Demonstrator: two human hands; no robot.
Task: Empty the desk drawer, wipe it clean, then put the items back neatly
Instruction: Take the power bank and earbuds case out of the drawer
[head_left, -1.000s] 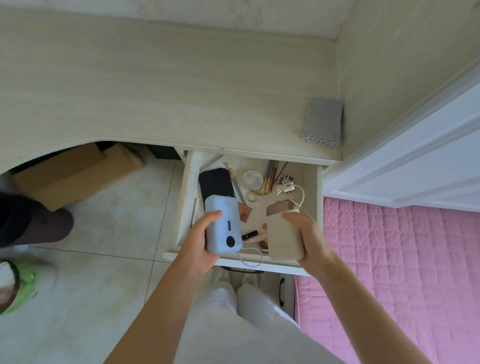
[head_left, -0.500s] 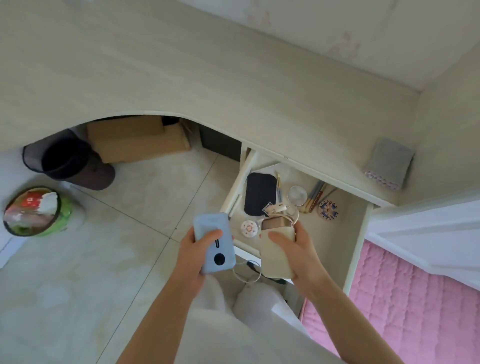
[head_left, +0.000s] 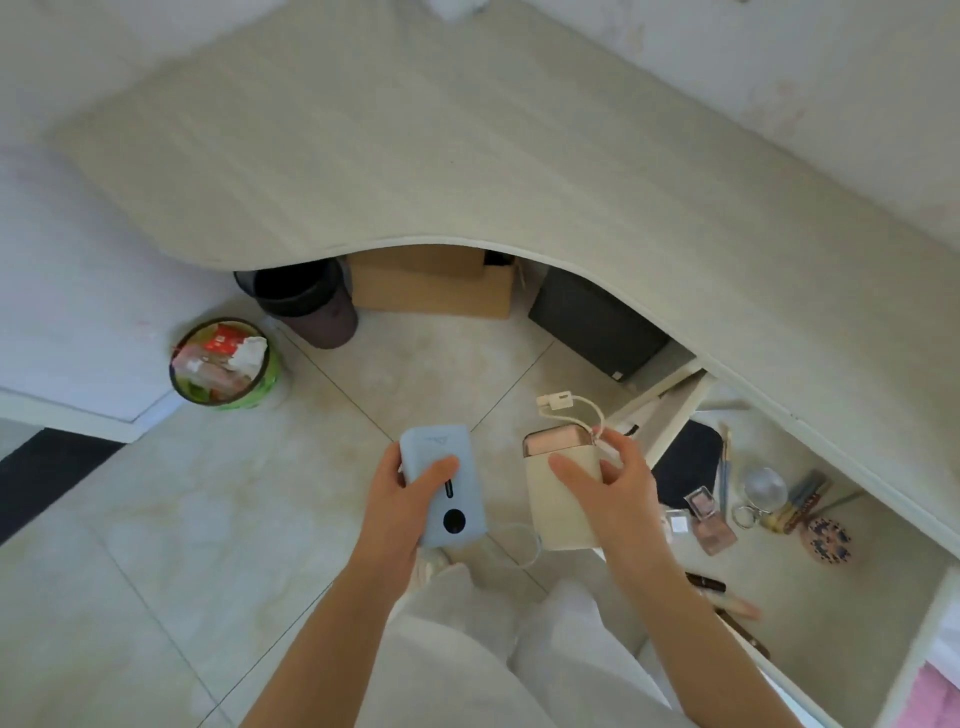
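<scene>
The bench (head_left: 467, 156), a pale wood top w/ a curved front edge, fills the upper part of the view; everything else is placed rel. to it. Under its right end the drawer (head_left: 831, 613) stands pulled out, far from empty: a black pad (head_left: 685, 462) at the back-left, then brushes, a round keyring (head_left: 761, 493), small makeup cases, a patterned disc (head_left: 828, 538) and pens near the front rim. Below the bench's curve, on the floor: a cardboard box (head_left: 431, 286), a dark box (head_left: 597, 322), a dark bin (head_left: 301, 301) and, further left, a green bin (head_left: 226, 364) full of rubbish. In front of the bench, over the floor and left of the drawer, the left hand (head_left: 400, 504) grips a blue power bank (head_left: 444, 491), thumb across its face; the right hand (head_left: 618, 493) holds a cream power bank (head_left: 558, 499), fingers curled round its side and pinching the white cable (head_left: 571, 405) that loops up from its top. Progress, as I judge it: emptying only just begun, approx. two items out, neither set down yet, bench top bare where visible. Left to do: rest of the contents out, wipe, then all back in neatly. No cloth in view.
</scene>
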